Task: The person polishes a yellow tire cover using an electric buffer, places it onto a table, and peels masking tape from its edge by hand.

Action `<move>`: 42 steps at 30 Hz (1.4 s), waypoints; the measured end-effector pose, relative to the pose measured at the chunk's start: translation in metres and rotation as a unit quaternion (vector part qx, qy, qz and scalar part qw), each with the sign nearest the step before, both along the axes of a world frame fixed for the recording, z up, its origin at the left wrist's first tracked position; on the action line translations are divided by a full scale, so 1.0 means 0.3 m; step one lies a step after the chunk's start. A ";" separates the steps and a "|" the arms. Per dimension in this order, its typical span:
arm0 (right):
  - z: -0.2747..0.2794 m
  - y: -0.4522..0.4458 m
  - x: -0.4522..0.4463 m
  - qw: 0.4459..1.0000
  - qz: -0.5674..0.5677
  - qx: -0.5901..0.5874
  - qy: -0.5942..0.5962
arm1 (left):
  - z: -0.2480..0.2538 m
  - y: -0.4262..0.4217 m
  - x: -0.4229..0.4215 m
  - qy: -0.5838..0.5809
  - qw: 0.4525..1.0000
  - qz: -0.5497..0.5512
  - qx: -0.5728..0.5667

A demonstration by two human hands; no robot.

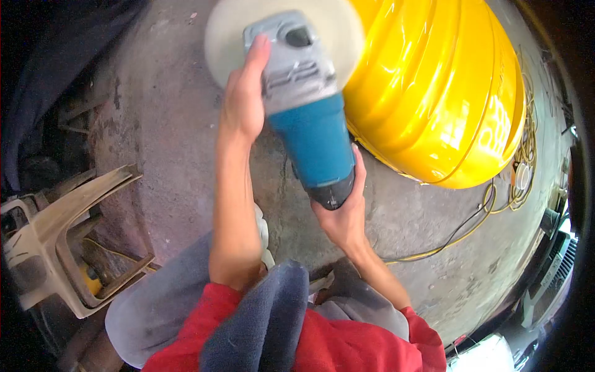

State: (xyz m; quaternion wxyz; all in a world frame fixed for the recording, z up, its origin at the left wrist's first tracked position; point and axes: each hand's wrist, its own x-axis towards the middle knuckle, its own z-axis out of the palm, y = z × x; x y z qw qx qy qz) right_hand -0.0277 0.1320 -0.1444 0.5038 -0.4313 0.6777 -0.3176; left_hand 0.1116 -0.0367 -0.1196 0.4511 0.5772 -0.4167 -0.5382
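Observation:
A blue and grey power polisher [315, 139] with a wide pale round pad [226, 37] is held up in front of me. My left hand [243, 102] grips the side of its metal head, thumb along the top; the other fingers are hidden beneath. Around the dark rear end of the body, my right hand [346, 217] is wrapped. The pad's edge looks smeared and overlaps the near side of a glossy yellow ribbed panel [434, 93] in this view; whether they touch I cannot tell.
A yellow hose and dark cable [458, 239] run over the concrete floor [167, 124] towards coils on the right. At the left stands a worn beige frame-like part [46, 248]. A small white round container [522, 177] sits past the yellow panel.

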 end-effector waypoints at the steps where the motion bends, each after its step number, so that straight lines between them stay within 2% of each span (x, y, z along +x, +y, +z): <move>1: 0.015 -0.023 0.007 0.999 -0.025 -0.020 -0.023 | 0.003 -0.045 -0.006 -0.012 0.999 -0.030 -0.025; 3: 0.042 -0.050 0.018 0.997 -0.039 -0.010 -0.063 | 0.029 -0.074 -0.013 -0.026 0.996 -0.067 -0.050; 4: 0.051 -0.056 0.018 0.994 -0.051 -0.001 -0.100 | 0.047 -0.079 -0.009 -0.003 0.997 -0.082 -0.009; 5: 0.046 -0.045 0.017 0.993 -0.056 -0.005 -0.101 | 0.062 -0.079 -0.009 0.019 0.995 -0.096 0.031; 6: 0.029 -0.022 0.018 0.998 -0.029 -0.024 -0.047 | 0.059 -0.065 -0.005 0.018 0.995 -0.100 0.027; 8: 0.004 0.032 0.018 0.999 -0.006 -0.043 0.005 | 0.016 0.006 0.015 0.013 0.999 -0.018 0.034; 13: -0.067 0.172 0.030 0.997 0.055 0.043 0.011 | -0.076 0.197 0.082 0.086 0.990 0.055 0.095; 17: -0.070 0.181 0.047 0.998 0.045 0.040 -0.002 | -0.065 0.200 0.087 0.073 0.991 0.023 0.105; 19: -0.047 0.129 0.028 0.999 0.036 0.004 -0.024 | -0.023 0.139 0.053 0.087 0.993 0.039 0.069; 21: -0.002 0.062 0.025 0.998 0.010 -0.018 -0.061 | 0.002 0.016 0.054 0.062 0.997 -0.033 0.027; 23: 0.032 -0.026 0.021 0.994 -0.013 -0.046 -0.097 | 0.114 -0.100 -0.037 -0.050 0.996 -0.079 -0.012; 25: 0.056 -0.111 0.011 0.984 -0.050 -0.152 -0.074 | 0.155 -0.244 -0.092 -0.140 0.979 -0.143 -0.050; 26: 0.068 -0.152 0.004 0.978 -0.064 -0.186 -0.066 | 0.178 -0.301 -0.130 -0.144 0.977 -0.148 -0.052; 29: 0.087 -0.246 -0.025 0.976 -0.079 -0.171 -0.106 | 0.248 -0.371 -0.222 -0.173 0.960 -0.204 -0.079; 31: 0.090 -0.270 -0.039 0.977 -0.073 -0.158 -0.119 | 0.288 -0.364 -0.241 -0.191 0.965 -0.177 0.007; 32: 0.094 -0.272 -0.047 0.978 -0.063 -0.144 -0.139 | 0.277 -0.373 -0.211 -0.192 0.965 -0.181 0.004; 34: 0.100 -0.244 -0.062 0.985 -0.033 -0.120 -0.119 | 0.237 -0.368 -0.145 -0.203 0.964 -0.141 0.098; 36: 0.100 -0.203 -0.066 0.991 0.003 -0.091 -0.103 | 0.205 -0.294 -0.098 -0.160 0.974 -0.115 0.114; 40: 0.090 -0.103 -0.099 0.995 0.075 -0.054 -0.047 | 0.071 -0.128 0.028 -0.005 0.998 -0.054 0.043; 42: 0.080 -0.044 -0.131 0.991 0.130 -0.033 0.005 | 0.017 -0.017 0.041 0.036 0.998 -0.015 0.039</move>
